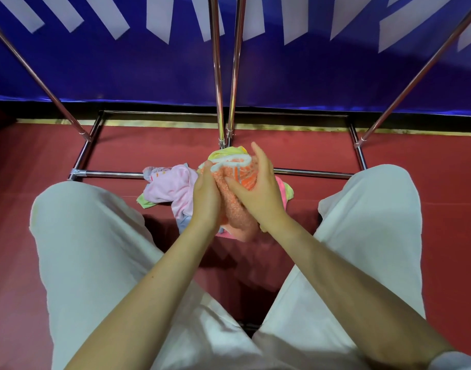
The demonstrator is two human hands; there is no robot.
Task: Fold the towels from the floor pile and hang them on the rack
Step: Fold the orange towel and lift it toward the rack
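Observation:
An orange towel with a white band (235,201) is bunched between my two hands, above the pile on the floor. My left hand (206,194) grips its left side, fingers wrapped round the cloth. From the right, my right hand (257,190) holds it with the thumb across the front and the fingers curled behind. Beneath lies the pile: a pink towel (173,189), a yellow-green one (225,153) and other pale cloths, partly hidden by my hands. The chrome rack (218,76) stands just beyond, its poles rising out of view.
The rack's base bars (111,173) frame the red floor (415,156) around the pile. My knees in white trousers (95,236) flank the pile left and right. A blue banner with white letters (122,70) hangs behind the rack.

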